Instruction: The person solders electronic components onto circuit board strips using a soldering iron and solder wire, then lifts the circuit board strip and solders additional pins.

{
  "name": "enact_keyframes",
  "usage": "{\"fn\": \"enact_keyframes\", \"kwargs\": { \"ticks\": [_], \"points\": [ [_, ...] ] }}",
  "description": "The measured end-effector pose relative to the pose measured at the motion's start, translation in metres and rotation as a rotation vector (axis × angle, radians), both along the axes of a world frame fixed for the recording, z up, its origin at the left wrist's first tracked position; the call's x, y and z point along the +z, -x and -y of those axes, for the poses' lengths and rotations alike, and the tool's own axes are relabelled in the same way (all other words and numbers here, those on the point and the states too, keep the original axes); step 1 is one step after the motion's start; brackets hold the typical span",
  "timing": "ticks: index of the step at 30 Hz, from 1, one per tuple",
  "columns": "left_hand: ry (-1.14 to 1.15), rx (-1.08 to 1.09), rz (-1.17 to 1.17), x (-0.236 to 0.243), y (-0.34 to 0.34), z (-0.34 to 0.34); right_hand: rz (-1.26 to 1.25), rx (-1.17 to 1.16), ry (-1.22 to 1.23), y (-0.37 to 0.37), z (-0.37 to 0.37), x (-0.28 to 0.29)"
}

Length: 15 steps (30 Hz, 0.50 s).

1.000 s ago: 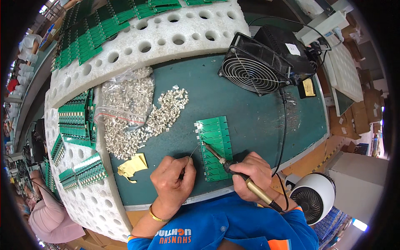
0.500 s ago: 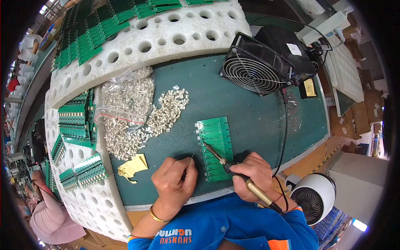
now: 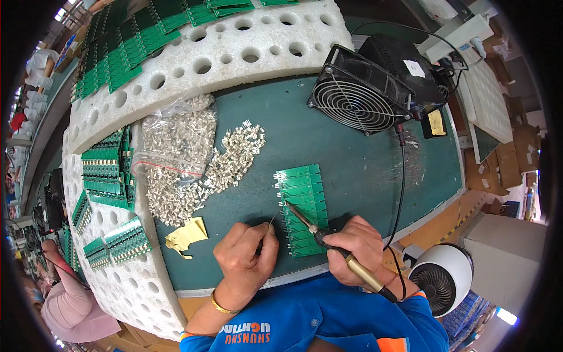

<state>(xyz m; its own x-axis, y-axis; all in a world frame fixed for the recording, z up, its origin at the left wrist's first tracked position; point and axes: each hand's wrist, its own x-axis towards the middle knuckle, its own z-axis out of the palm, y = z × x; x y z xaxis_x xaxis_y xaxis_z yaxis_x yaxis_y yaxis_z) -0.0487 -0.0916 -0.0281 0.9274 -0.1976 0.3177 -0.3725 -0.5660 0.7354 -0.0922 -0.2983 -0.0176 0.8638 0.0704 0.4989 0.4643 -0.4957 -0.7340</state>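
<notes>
A green circuit board lies on the dark green work mat, with small white connectors and pins along its left edge. My right hand is closed around the handle of a soldering iron. The iron's tip touches or hovers just over the board's left side, near the connector row; which one I cannot tell. Just left of the board, my left hand pinches a thin strand of solder wire between thumb and forefinger. The wire's end points up toward the board's edge.
Loose white connectors spill beside a clear plastic bag. A yellow paper scrap lies below them. White foam blocks carry stacked boards. A black fan stands at the back right; the iron's cable hangs right.
Very little differs. The solder wire's end seems to have drawn back slightly from the board, while the iron and both hands keep nearly the same places.
</notes>
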Motion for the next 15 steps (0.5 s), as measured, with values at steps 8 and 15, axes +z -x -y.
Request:
{"fn": "enact_keyframes", "kwargs": {
  "ticks": [8, 15],
  "points": [
    [-0.006, -0.009, 0.004, 0.0011, 0.0007, -0.0013, -0.011, 0.014, 0.005, 0.0035, 0.0003, -0.0008],
    [0.019, -0.028, 0.01, 0.0015, 0.0, -0.0006, 0.0, 0.026, 0.032, 0.0061, 0.0003, -0.0014]
  ]
}}
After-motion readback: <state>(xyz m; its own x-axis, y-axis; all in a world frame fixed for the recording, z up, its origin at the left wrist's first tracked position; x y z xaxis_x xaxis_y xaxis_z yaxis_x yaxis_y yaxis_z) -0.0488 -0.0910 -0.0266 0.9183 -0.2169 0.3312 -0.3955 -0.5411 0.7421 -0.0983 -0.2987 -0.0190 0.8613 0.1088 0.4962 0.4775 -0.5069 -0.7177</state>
